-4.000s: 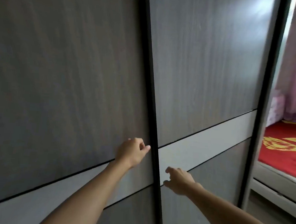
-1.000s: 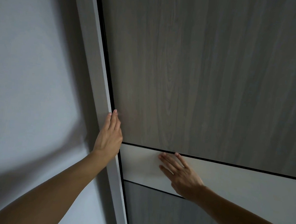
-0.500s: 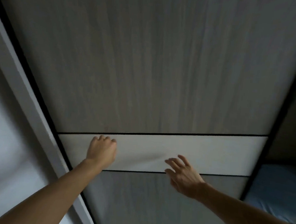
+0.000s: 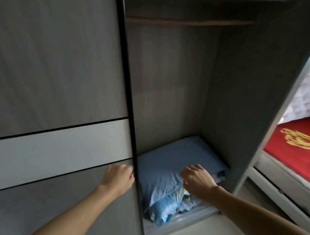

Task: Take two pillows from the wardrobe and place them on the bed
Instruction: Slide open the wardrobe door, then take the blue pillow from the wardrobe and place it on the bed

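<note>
The wardrobe (image 4: 226,85) is open on its right side, and the sliding door (image 4: 58,74) covers the left side. The left hand (image 4: 118,178) is against the dark edge of the door, with its fingers curled in together. The right hand (image 4: 196,180) is over the blue pillow (image 4: 175,159), with its fingers bent and close together; it is hard to tell if they pinch the cloth. The pillow lies on the floor of the wardrobe, on top of other blue and white bedding (image 4: 170,204). A wooden rail (image 4: 190,21) runs across the top inside. The bed (image 4: 298,151) with a red cover is off to the right
</note>
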Motion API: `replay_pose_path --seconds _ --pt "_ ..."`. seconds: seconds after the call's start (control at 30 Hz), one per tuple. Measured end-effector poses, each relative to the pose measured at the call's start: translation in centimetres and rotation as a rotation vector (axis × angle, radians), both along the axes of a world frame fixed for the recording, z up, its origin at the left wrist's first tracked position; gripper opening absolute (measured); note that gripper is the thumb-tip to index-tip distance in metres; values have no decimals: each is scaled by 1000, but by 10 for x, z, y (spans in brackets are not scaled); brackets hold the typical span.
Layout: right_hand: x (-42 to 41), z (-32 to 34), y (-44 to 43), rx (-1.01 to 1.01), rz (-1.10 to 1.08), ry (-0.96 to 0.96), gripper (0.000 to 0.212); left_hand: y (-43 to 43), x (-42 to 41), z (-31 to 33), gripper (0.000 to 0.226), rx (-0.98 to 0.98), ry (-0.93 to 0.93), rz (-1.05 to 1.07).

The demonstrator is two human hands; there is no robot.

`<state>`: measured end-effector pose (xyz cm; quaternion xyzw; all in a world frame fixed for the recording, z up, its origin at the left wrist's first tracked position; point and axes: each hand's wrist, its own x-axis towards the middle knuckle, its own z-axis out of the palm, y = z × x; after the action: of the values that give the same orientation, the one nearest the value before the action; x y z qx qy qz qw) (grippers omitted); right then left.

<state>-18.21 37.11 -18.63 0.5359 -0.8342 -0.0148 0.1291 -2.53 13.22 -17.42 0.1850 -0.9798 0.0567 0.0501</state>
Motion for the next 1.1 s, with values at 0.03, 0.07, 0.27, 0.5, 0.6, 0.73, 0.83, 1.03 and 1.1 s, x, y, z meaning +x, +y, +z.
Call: replay_pose_path --seconds 0.03,0.07,0.27,0.5,0.6,0.73,0.83,1.03,1.1 --pt "-13 -3 14 10 -31 -10 23 14 -16 -6 27 11 -14 -30" --pt "-25 -6 25 17 -66 -21 21 25 -30 -10 26 21 -29 -57" --pt "-93 -52 70 171 -218 -138 29 61 -113 -46 25 53 -115 -135" --pt "-197 -108 74 257 -288 -207 30 51 -229 -119 24 242 -213 -88" --pt "-249 -128 66 313 -328 -247 34 40 -275 -146 23 353 -277 -29" --pt "-311 -147 49 334 -390 -285 35 21 -331 -171 24 413 -334 28" --pt "-344 -159 37 370 -393 -339 34 10 -359 -186 26 443 -396 71" --pt "-422 -202 -3 451 -297 -395 37 -10 -401 -216 25 526 -434 172" --pt "-450 -221 -26 497 -243 -388 39 -17 -415 -228 24 548 -432 223"
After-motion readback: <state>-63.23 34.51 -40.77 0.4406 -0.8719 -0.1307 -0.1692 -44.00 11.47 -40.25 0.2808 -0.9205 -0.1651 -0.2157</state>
